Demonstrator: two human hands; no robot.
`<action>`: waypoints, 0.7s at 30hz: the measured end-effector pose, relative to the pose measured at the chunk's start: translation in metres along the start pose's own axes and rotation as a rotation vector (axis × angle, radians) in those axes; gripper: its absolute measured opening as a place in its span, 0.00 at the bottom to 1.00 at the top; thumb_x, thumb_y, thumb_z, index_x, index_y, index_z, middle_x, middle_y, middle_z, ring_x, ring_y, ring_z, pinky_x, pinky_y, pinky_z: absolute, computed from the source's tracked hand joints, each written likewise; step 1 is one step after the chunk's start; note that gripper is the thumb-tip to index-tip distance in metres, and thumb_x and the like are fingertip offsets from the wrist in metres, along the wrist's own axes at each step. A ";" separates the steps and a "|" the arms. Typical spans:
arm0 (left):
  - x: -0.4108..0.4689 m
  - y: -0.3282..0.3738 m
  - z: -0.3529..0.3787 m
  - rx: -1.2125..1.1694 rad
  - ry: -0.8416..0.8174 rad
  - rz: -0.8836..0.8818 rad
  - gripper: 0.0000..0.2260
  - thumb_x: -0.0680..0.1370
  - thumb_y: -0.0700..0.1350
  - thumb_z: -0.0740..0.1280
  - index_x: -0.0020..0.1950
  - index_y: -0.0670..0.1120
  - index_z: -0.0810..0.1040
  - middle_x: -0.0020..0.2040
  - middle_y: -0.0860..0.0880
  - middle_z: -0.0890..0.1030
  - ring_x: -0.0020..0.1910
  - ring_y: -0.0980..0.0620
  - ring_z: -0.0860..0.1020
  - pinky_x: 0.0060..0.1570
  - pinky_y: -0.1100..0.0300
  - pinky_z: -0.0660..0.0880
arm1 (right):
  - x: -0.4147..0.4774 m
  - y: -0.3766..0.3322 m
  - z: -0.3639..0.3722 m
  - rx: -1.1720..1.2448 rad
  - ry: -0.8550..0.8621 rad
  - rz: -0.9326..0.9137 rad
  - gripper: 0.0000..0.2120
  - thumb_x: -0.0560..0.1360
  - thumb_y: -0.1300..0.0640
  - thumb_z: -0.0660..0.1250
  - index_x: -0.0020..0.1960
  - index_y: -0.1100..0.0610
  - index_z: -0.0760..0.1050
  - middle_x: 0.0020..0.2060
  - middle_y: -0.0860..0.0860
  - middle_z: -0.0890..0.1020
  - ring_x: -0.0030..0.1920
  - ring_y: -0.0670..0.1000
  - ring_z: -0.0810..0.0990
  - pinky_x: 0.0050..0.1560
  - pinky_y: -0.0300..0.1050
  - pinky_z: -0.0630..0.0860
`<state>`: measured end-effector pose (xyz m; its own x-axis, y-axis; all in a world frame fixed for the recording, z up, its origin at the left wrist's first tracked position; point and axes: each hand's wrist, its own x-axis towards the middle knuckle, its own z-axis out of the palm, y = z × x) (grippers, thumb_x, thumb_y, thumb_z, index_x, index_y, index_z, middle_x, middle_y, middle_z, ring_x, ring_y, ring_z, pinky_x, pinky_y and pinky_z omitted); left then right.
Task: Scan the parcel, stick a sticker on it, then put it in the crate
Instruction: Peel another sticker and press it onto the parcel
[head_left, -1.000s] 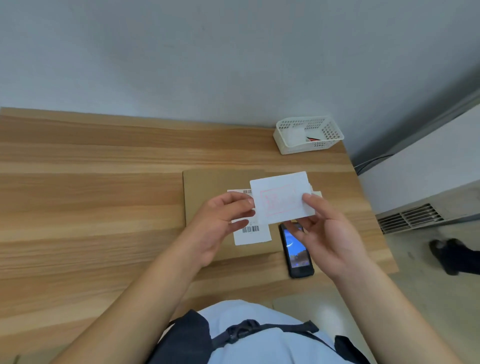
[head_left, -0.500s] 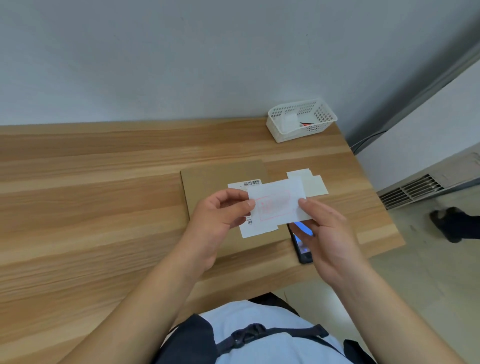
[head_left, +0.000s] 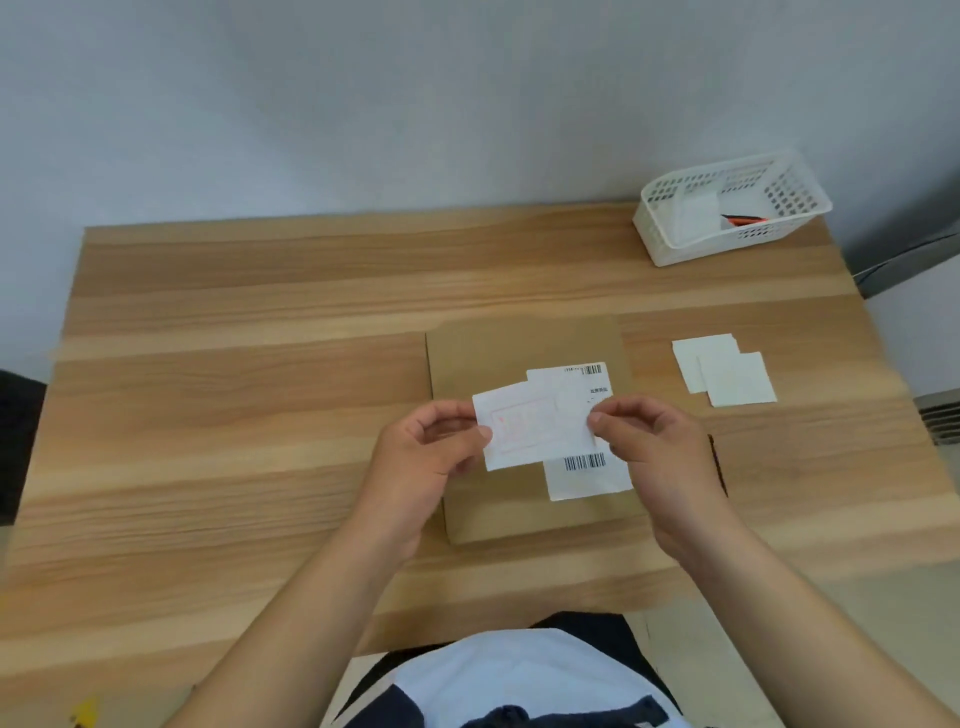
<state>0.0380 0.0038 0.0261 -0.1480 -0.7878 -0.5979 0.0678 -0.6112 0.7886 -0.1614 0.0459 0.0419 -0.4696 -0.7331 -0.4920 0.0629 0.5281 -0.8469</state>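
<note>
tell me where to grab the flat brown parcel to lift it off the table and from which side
Probably by its near edge, coming from the person's side. The brown parcel lies flat on the table, too thin for a top pinch, and that edge lies closest to the table's front. Both hands, left hand and right hand, hold the sticker sheet, so that goes down first.

Soft even daylight, wide-angle edge distortion

Sticker (head_left: 535, 434) over parcel (head_left: 519, 353) on table (head_left: 260, 415)
</note>
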 end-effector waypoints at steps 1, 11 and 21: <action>0.005 -0.001 -0.002 0.015 0.029 -0.002 0.07 0.74 0.35 0.72 0.50 0.44 0.83 0.46 0.47 0.87 0.43 0.51 0.82 0.43 0.60 0.78 | 0.007 0.001 0.007 -0.010 -0.032 0.010 0.06 0.74 0.65 0.72 0.43 0.55 0.81 0.32 0.44 0.83 0.28 0.35 0.77 0.34 0.30 0.71; 0.061 0.013 -0.022 0.162 0.143 0.075 0.09 0.75 0.34 0.71 0.46 0.48 0.82 0.46 0.44 0.84 0.44 0.53 0.79 0.39 0.66 0.75 | 0.067 -0.003 0.057 -0.121 -0.138 0.049 0.06 0.75 0.62 0.71 0.40 0.55 0.80 0.36 0.50 0.81 0.33 0.48 0.76 0.42 0.45 0.76; 0.095 0.012 -0.024 0.298 0.155 0.064 0.10 0.73 0.36 0.73 0.46 0.51 0.81 0.42 0.50 0.82 0.41 0.54 0.80 0.48 0.56 0.78 | 0.105 -0.002 0.068 -0.321 -0.140 0.042 0.04 0.72 0.63 0.73 0.40 0.56 0.81 0.36 0.53 0.82 0.32 0.51 0.77 0.40 0.48 0.74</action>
<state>0.0478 -0.0804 -0.0249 0.0001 -0.8398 -0.5428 -0.2229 -0.5292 0.8187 -0.1508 -0.0609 -0.0220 -0.3461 -0.7478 -0.5666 -0.2109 0.6504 -0.7297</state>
